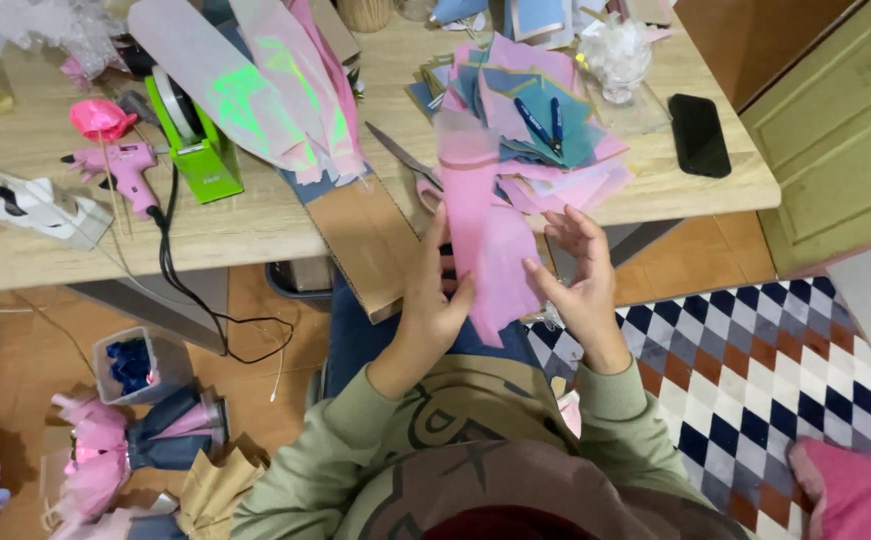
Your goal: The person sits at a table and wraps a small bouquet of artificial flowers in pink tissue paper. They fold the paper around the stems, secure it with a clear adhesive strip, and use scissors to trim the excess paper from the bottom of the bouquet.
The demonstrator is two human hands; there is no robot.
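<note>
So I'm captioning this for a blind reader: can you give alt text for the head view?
Seen from above, a person's left hand and right hand hold a pink sheet upright over their lap. Behind it, a wooden table carries a paper pile, scissors, a pink glue gun, a green tape dispenser and a black phone.

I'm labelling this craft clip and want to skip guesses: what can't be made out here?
Head view only:
- Pink paper sheet: its upper part is motion-blurred.
- Scissors: handles hidden behind that sheet.
- Left hand and right hand: palms face away.
- Pink object: cut by the frame's corner.
</note>
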